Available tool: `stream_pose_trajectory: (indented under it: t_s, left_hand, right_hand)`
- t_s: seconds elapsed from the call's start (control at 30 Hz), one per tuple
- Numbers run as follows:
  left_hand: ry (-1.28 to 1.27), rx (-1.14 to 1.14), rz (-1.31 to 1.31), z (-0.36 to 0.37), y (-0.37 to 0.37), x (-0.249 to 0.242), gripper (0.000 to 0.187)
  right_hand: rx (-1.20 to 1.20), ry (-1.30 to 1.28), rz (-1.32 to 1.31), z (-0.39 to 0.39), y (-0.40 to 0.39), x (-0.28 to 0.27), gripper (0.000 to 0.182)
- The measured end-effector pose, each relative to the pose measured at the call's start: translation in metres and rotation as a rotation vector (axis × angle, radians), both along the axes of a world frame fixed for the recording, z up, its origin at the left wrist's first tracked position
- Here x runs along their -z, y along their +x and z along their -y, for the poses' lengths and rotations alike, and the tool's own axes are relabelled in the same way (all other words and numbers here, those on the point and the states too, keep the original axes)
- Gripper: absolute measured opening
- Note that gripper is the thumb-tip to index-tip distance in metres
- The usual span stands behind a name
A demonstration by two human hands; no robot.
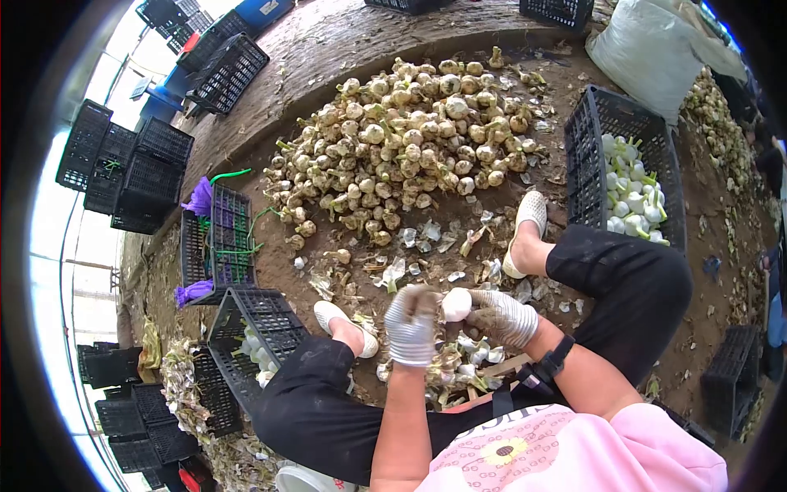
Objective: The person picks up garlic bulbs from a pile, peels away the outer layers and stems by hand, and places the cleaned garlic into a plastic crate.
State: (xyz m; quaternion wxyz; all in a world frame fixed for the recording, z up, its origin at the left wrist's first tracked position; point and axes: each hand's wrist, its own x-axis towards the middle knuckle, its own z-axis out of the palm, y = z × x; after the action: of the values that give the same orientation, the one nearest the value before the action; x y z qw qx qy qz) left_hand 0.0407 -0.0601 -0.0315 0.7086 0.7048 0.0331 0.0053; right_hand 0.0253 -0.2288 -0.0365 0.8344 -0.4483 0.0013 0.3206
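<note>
A peeled white garlic bulb sits at the fingertips of my right hand, which wears a striped grey-white glove with soiled fingers. My right fingers are closed on the bulb's side. Just left of it is my left hand, gloved the same way, its fingers curled in; what they hold, if anything, is hidden. Loose garlic skins lie on the ground under both hands. Beyond my feet rises a large heap of unpeeled, soil-stained garlic bulbs.
A black crate holding white garlic stands to the right, another black crate with white bulbs beside my left knee. Stacked crates line the left side. A white sack stands at the upper right.
</note>
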Motion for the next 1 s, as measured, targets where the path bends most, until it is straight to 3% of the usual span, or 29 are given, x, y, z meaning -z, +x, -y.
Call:
stream_pose_trajectory:
  t_s: [0.07, 0.1, 0.13, 0.2, 0.23, 0.27, 0.3, 0.37, 0.4, 0.47, 0.53, 0.6, 0.67, 0.7, 0.73, 0.8, 0.87, 0.93, 1.0]
  left_hand:
    - [-0.196, -0.2, -0.179, -0.017, 0.014, 0.013, 0.004]
    - [-0.202, -0.292, -0.335, -0.027, 0.02, 0.029, 0.011]
    - [-0.189, -0.263, -0.32, -0.034, 0.023, 0.058, 0.017]
    - [-0.164, -0.209, -0.293, -0.05, 0.02, 0.126, 0.029]
    - [0.014, -0.132, -0.276, -0.057, 0.016, 0.154, 0.042]
    - [0.05, -0.185, -0.323, -0.048, 0.019, 0.147, 0.042]
    - [0.068, -0.247, -0.414, -0.052, 0.028, 0.154, 0.038]
    - [-0.009, -0.462, -0.61, -0.06, 0.054, 0.159, 0.03]
    - [0.024, -0.448, -0.533, -0.093, 0.067, 0.213, 0.031]
    - [0.202, -0.397, -0.667, -0.113, 0.109, 0.213, 0.053]
    - [0.289, -0.413, -0.752, -0.129, 0.155, 0.219, 0.057]
    - [0.628, -0.365, -0.648, -0.146, 0.2, 0.242, 0.06]
    - [0.716, -0.267, -0.826, -0.147, 0.241, 0.243, 0.074]
    - [0.626, -0.229, -0.964, -0.146, 0.257, 0.251, 0.079]
    - [0.77, -0.121, -0.962, -0.142, 0.269, 0.254, 0.081]
    - [0.844, -0.186, -0.96, -0.124, 0.276, 0.268, 0.077]
    - [0.451, -0.335, -0.892, -0.124, 0.269, 0.28, 0.077]
    - [0.335, -0.248, -0.83, -0.131, 0.261, 0.263, 0.054]
    - [0.098, -0.277, -0.658, -0.13, 0.237, 0.231, 0.043]
  right_hand:
    - [0.017, 0.074, -0.089, 0.009, 0.005, 0.0, 0.043]
    - [0.124, 0.098, -0.18, 0.014, 0.009, -0.004, 0.044]
    - [0.246, 0.251, -0.203, 0.024, 0.015, -0.011, 0.043]
    - [0.309, 0.544, -0.042, 0.043, 0.02, -0.027, 0.05]
    - [0.34, 0.687, 0.038, 0.051, 0.023, -0.033, 0.054]
    - [0.374, 0.828, 0.119, 0.056, 0.028, -0.035, 0.058]
    - [0.349, 0.74, 0.044, 0.052, 0.033, -0.034, 0.065]
    - [0.29, 0.382, -0.13, 0.041, 0.038, 0.001, 0.061]
    - [0.28, 0.245, -0.265, 0.031, 0.035, 0.015, 0.058]
    - [0.213, 0.066, -0.358, 0.013, 0.036, 0.022, 0.05]
    - [0.093, -0.091, -0.278, 0.008, 0.04, 0.027, 0.046]
    - [0.069, -0.093, -0.386, 0.004, 0.045, 0.037, 0.046]
    - [0.071, -0.239, -0.381, 0.002, 0.055, 0.041, 0.04]
    - [0.095, -0.28, -0.413, 0.0, 0.058, 0.045, 0.039]
    - [0.119, -0.322, -0.443, -0.001, 0.061, 0.049, 0.038]
    - [0.082, -0.387, -0.46, -0.002, 0.068, 0.054, 0.037]
    - [0.069, -0.416, -0.478, -0.003, 0.067, 0.057, 0.035]
    - [0.084, -0.396, -0.48, -0.008, 0.065, 0.059, 0.034]
    - [0.129, -0.345, -0.422, -0.012, 0.06, 0.059, 0.035]
